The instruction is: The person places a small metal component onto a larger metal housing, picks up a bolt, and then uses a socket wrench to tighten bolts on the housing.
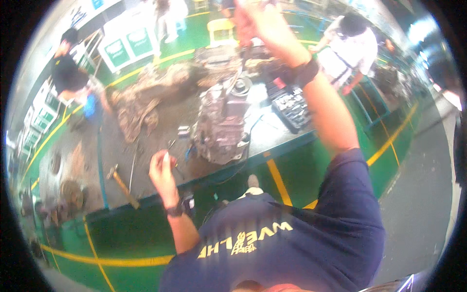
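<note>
Left fingers (165, 158) pinching small pale part, right fingers (253, 22) blurred, grimy grey gearbox (221, 124) upright

Green workshop floor (146, 236) with yellow lines (278, 181), long grey surface (160, 119), white cabinets (129, 44) behind, bright overhead light.

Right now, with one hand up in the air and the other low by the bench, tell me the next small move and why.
Probably bring the raised right hand down toward the grey gearbox housing. It is blurred and high above the bench, holding nothing I can make out, while the left hand already sits near the bench edge, pinching something small beside the housing.
</note>
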Demonstrator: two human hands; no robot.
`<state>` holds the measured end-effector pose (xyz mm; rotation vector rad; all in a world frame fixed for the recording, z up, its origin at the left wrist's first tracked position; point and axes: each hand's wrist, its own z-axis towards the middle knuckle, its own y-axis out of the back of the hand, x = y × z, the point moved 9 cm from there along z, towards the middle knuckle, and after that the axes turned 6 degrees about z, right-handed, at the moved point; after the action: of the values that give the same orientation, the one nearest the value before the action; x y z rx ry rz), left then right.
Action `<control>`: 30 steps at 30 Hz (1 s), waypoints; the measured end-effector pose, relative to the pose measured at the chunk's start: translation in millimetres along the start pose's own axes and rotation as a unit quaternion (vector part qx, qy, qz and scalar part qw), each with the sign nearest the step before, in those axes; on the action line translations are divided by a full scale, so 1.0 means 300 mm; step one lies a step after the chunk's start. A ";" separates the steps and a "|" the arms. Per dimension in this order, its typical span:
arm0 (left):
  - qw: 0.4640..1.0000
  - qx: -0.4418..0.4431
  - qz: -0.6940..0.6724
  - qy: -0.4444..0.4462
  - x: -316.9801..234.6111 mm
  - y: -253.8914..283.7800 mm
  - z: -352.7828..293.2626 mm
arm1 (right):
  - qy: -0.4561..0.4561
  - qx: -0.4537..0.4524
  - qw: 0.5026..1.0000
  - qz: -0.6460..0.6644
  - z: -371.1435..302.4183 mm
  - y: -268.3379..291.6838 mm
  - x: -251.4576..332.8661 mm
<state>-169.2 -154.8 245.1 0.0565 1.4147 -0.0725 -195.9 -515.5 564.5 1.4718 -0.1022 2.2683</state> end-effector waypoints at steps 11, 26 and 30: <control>0.999 0.026 0.012 0.042 0.108 0.091 -0.028 | 0.024 0.367 0.928 0.055 -0.220 -0.232 0.102; 0.994 0.047 -0.052 0.086 0.163 0.097 -0.105 | -0.073 0.099 0.962 0.243 -0.182 -0.138 -0.047; 0.998 0.046 -0.010 0.041 0.098 0.093 -0.095 | 0.068 0.230 0.932 0.273 -0.221 -0.129 0.137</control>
<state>-190.3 -125.2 211.7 0.1231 1.4930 -0.1532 -251.3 -448.3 565.6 1.6569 0.0837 2.9976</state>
